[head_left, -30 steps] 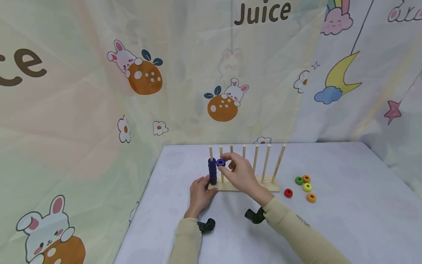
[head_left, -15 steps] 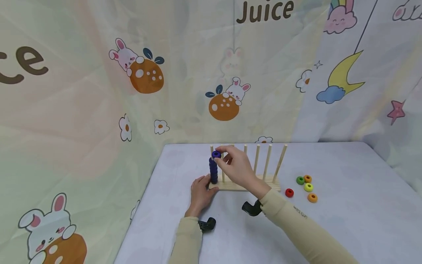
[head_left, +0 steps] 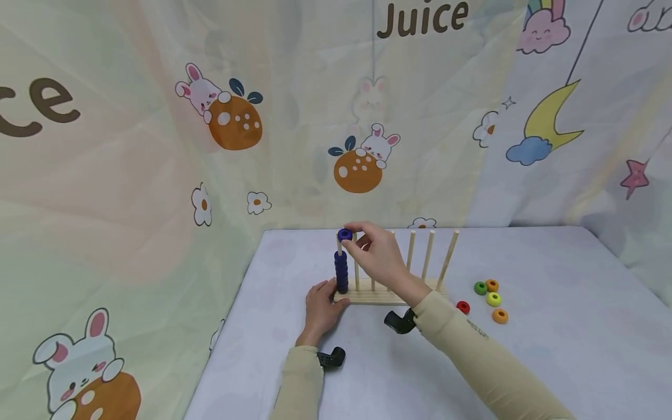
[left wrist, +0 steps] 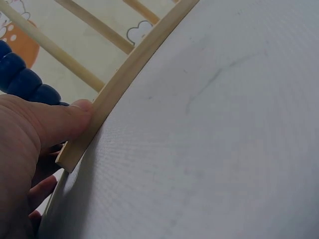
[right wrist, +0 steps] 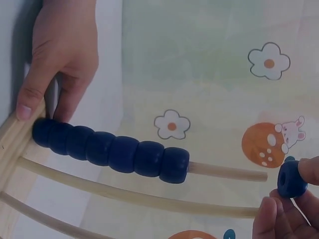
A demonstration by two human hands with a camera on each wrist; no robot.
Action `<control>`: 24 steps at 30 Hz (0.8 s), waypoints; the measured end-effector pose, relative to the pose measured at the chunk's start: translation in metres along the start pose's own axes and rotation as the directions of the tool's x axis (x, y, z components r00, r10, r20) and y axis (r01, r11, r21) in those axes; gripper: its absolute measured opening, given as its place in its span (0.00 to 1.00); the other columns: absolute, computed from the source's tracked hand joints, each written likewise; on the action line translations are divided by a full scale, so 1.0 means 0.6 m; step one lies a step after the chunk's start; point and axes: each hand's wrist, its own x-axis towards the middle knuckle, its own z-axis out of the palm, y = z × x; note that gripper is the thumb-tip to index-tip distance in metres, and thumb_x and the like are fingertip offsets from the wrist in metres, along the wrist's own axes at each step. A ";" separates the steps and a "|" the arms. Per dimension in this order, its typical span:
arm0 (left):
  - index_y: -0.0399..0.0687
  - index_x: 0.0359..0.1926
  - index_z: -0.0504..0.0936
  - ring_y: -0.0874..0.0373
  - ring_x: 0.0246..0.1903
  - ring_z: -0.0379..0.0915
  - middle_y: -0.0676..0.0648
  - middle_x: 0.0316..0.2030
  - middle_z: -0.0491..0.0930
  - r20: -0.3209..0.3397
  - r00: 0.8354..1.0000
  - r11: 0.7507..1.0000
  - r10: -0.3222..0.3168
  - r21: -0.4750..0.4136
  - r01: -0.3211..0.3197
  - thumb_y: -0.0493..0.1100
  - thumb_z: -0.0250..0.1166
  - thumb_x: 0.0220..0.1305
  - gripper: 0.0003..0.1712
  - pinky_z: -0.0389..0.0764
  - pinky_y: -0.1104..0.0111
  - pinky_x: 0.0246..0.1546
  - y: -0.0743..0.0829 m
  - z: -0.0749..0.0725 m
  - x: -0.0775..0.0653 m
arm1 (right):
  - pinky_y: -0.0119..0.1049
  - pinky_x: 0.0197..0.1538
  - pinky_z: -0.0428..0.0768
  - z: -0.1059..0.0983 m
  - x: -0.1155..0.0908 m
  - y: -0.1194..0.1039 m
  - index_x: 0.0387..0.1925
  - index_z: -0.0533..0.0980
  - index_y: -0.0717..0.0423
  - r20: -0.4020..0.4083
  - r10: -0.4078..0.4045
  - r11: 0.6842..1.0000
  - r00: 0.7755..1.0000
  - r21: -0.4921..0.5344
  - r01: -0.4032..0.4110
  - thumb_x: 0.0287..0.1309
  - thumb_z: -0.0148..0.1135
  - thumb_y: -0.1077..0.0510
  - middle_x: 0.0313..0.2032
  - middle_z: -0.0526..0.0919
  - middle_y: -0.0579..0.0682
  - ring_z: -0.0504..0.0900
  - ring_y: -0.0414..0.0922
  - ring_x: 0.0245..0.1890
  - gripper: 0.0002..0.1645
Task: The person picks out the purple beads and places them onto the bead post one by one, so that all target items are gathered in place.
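Note:
A wooden peg rack (head_left: 378,299) with several upright pegs stands on the table. On its leftmost peg (right wrist: 229,171) sits a stack of dark blue beads (head_left: 341,273), and the peg's upper part is bare. My left hand (head_left: 320,309) grips the rack's left end, the thumb (left wrist: 65,119) lying on the front of the base and the fingers behind it. Between thumb and fingers my right hand (head_left: 382,256) pinches one blue bead (right wrist: 292,179). In the right wrist view that bead is just beyond the peg's tip, apart from it, its hole turned towards the peg.
Right of the rack lie loose beads: a green one (head_left: 480,288), a yellow one (head_left: 493,299), a red one (head_left: 463,307) and two orange ones, the nearer orange bead (head_left: 500,316) farthest forward. A printed cloth (head_left: 294,146) hangs behind the white table (head_left: 367,379).
My right hand has carried the blue bead up and slightly left, from beside the stack to the top of the leftmost peg. The left hand keeps its hold on the rack.

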 end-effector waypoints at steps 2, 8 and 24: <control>0.45 0.64 0.75 0.46 0.63 0.65 0.45 0.56 0.80 -0.001 1.000 1.000 -0.001 -0.002 0.001 0.48 0.74 0.54 0.36 0.58 0.48 0.66 0.001 -0.001 0.000 | 0.32 0.29 0.81 0.001 0.005 -0.003 0.52 0.80 0.55 0.002 0.007 1.000 1.000 0.000 -0.007 0.60 0.67 0.57 0.45 0.85 0.48 0.82 0.38 0.28 0.18; 0.46 0.65 0.75 0.47 0.64 0.64 0.46 0.59 0.79 0.019 0.999 0.999 -0.038 -0.002 0.038 0.49 0.73 0.55 0.36 0.59 0.50 0.67 0.001 -0.001 0.000 | 0.32 0.27 0.80 0.005 0.017 -0.006 0.52 0.80 0.54 0.011 0.044 0.999 0.999 -0.018 -0.044 0.61 0.67 0.57 0.45 0.85 0.49 0.83 0.39 0.29 0.18; 0.46 0.65 0.74 0.46 0.64 0.63 0.45 0.59 0.78 0.022 0.999 0.999 -0.036 -0.005 0.036 0.49 0.73 0.56 0.36 0.58 0.50 0.67 0.000 -0.002 -0.001 | 0.31 0.26 0.74 0.021 0.033 0.002 0.51 0.80 0.55 0.037 0.053 0.996 0.998 -0.076 -0.050 0.59 0.68 0.55 0.43 0.86 0.47 0.73 0.40 0.23 0.18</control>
